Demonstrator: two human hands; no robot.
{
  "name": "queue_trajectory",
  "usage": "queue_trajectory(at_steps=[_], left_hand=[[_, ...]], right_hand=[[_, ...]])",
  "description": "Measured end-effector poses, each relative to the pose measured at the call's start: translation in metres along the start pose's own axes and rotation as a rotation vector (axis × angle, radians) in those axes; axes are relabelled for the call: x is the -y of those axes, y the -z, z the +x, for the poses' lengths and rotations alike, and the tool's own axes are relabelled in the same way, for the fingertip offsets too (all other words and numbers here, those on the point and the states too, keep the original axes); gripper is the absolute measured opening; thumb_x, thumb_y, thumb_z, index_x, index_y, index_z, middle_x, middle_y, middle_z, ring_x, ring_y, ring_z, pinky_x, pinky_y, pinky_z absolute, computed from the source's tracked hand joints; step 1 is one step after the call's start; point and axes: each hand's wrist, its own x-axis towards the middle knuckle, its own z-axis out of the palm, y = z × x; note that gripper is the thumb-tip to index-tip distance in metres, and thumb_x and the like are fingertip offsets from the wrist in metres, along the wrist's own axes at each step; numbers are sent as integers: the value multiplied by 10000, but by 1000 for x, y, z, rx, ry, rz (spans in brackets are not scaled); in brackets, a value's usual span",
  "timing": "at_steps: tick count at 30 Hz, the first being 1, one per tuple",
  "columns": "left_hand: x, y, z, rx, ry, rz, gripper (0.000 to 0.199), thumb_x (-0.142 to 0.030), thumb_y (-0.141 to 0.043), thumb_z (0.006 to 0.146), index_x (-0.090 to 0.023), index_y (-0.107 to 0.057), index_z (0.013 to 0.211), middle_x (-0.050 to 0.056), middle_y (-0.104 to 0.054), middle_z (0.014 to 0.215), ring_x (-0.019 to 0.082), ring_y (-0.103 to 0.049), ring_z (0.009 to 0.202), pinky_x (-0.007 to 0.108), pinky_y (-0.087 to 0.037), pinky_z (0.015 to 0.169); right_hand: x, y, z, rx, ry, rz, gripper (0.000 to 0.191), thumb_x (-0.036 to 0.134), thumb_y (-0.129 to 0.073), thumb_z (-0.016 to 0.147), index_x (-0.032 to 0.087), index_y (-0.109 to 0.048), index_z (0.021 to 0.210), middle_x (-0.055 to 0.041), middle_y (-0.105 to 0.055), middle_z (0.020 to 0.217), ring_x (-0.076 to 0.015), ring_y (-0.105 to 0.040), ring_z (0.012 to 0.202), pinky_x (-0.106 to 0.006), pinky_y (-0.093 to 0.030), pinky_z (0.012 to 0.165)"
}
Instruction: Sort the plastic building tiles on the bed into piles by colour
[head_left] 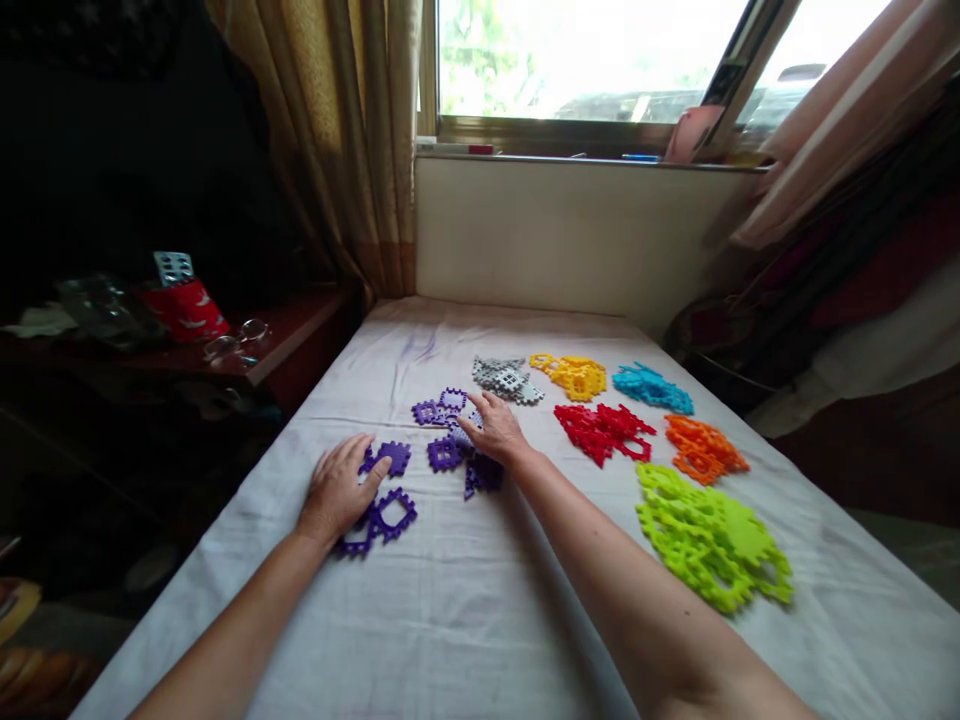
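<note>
Purple toothed plastic pieces lie on the white cloth in two loose groups. My left hand rests, fingers apart, over the left group, beside a solid purple piece and above a purple frame piece. Over the right group reaches my right hand, its fingers spread near a purple square piece and a pale piece partly under the fingers. Behind that hand is a grey pile. Further right sit piles in yellow, blue, red, orange and lime green.
The cloth-covered surface reaches back to a wall under a window. At the left, a dark side table holds a red container and glasses. A curtain hangs behind it. Clothes hang at the right.
</note>
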Motion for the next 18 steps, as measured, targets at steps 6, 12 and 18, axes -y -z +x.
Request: queue_trajectory(at_steps=[6,12,18], left_hand=[[-15,-12,29,34,-17,-128,580,-580,-382,901,-174,-601,1253,128,-625,1338,273,-545,1275,487,-366,1123],[-15,-11,40,31,-57,-321,615,-612,-377,902,-172,-601,1268,119,-603,1365,247,-532,1294,434,-378,1134],[-18,-4,36,74,-34,-408,626,-652,-409,873,-191,-631,1234,94,-656,1292,252,-588,1222,414,-424,1097]], right_hand=[[30,-9,23,128,60,-51,487,523,-497,940,274,-582,1350,-107,-482,1496,-282,-419,1392,-533,-304,1138],[16,1,-10,58,213,367,343,432,-545,920,256,-702,1169,-62,-668,1292,-191,-585,1232,-342,-413,1089],[-37,18,-46,-120,-132,481,291,400,-573,851,231,-750,1009,-57,-764,998,-200,-699,860,-348,-550,840]])
